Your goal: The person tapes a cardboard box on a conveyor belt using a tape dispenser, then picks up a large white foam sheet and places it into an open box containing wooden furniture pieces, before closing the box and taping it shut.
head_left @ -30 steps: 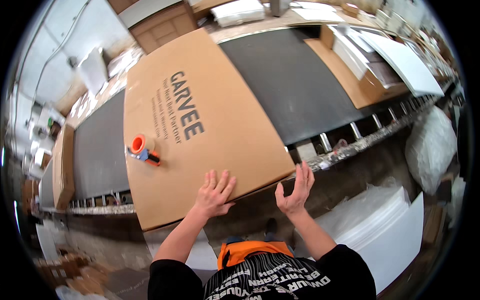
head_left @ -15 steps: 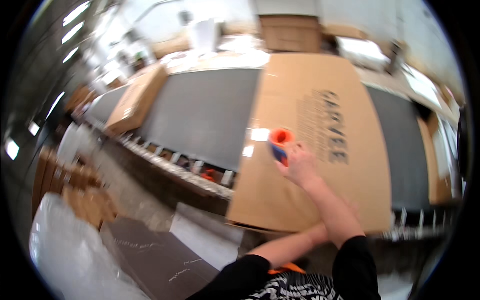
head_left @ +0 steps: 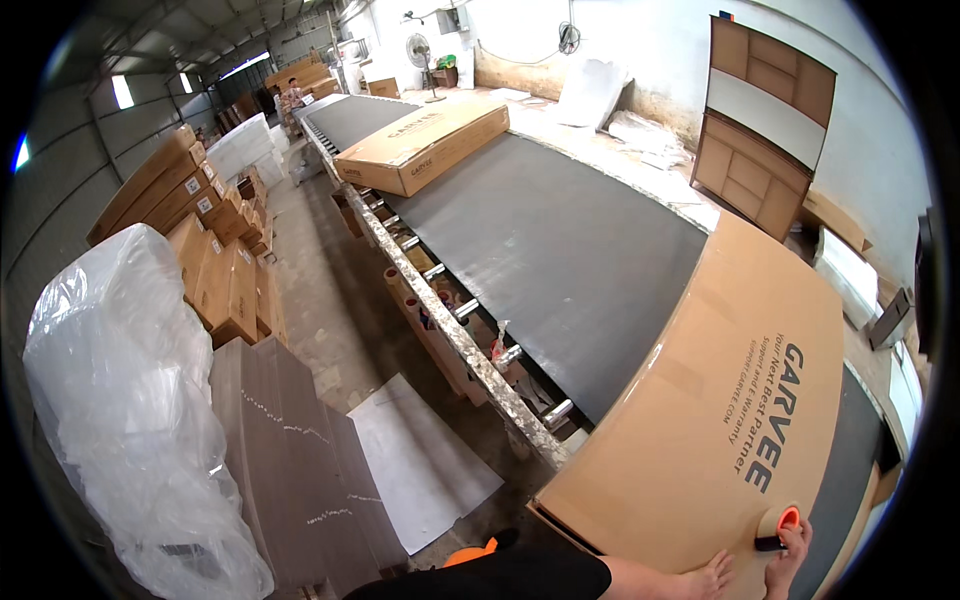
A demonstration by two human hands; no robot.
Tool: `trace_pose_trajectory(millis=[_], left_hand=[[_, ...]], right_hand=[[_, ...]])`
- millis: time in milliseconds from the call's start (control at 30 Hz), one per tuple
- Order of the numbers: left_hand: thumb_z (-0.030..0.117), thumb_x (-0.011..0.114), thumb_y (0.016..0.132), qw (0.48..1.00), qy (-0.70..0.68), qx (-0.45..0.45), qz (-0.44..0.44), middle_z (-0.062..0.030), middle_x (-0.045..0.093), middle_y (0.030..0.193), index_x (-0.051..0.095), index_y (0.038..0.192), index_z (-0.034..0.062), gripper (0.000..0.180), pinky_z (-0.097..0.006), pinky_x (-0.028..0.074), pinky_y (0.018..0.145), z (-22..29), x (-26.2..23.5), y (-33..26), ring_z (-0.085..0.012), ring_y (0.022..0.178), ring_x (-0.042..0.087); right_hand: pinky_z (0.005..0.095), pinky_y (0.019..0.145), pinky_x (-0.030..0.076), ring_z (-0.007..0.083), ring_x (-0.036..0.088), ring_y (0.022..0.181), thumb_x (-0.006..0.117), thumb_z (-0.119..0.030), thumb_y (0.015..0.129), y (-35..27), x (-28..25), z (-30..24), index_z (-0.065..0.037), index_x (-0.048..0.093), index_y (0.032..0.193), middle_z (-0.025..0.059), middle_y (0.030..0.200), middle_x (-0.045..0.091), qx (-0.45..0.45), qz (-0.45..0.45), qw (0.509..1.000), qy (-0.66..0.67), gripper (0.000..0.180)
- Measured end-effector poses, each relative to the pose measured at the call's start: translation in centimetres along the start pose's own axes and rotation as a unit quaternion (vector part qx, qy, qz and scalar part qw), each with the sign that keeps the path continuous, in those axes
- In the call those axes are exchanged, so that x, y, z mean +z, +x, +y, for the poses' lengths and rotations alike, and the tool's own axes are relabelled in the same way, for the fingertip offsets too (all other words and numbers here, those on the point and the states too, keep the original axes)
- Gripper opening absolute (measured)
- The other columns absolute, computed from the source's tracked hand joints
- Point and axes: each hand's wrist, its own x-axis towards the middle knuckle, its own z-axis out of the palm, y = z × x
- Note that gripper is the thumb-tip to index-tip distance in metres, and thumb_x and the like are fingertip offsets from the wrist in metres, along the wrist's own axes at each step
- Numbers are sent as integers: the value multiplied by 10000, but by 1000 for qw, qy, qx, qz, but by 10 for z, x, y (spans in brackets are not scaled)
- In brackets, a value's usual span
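The right hand is clamped on an orange tape dispenser, its black handle pointing toward the wrist. The left hand lies flat, fingers apart, on the long cardboard box, whose long axis runs away from both hands across the bench.

matt cardboard box, rubbery belt

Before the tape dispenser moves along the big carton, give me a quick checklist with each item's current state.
1. Right hand on the orange tape dispenser: ok.
2. Left hand flat on the large brown cardboard carton: ok.
3. Carton lying on the long grey conveyor belt: ok, near end overhangs.
4. Carton top bare ahead of dispenser: ok.
5. Tape end stuck down: cannot tell.
6. Second brown cardboard carton far up the belt, apart: ok.
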Motion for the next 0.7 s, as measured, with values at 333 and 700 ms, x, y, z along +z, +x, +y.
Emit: trace_pose_trajectory(millis=[333,700], left_hand=[[337,765,632,963,9,67,-262,-189,537,1262,567,1209,78,662,-536,326,1072,11,-53,22,-395,1223,460],[439,768,652,984,58,-13,-167,-123,376,1478,424,1420,156,889,-608,257,1091,-24,-70,-27,-431,1351,330]], right_hand=[[404,811,521,259,657,917,789,-221,691,-84,18,155,8,642,1052,142,1009,678,566,265,779,-44,452],[324,843,497,206,627,941,546,-62,715,-68,-97,-19,-43,596,1243,117,1032,651,486,156,764,395,530]])
